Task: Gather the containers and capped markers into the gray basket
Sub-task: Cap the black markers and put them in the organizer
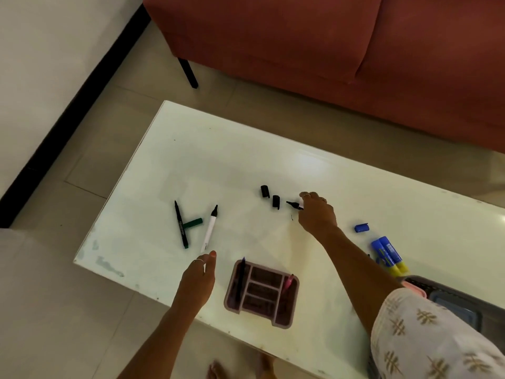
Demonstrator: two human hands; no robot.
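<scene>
Uncapped marker [294, 205] mid-frame, pinched by right hand [317, 214] on white worktop [246, 165]. Left hand [198, 280] open, hovering lower centre beside organizer tray [262, 292].

Right hand [317, 214] pinches an uncapped marker [294, 205] over the table [218, 160].

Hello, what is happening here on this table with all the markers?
A person is tidying markers on a white table. The right hand grips an uncapped marker beside two loose black caps. The left hand is open and reaches toward a white marker, also uncapped. A green marker and its cap lie farther left. A compartment tray holds two pens. The gray basket sits at the table's right end, with blue-yellow sticks nearby.
</scene>
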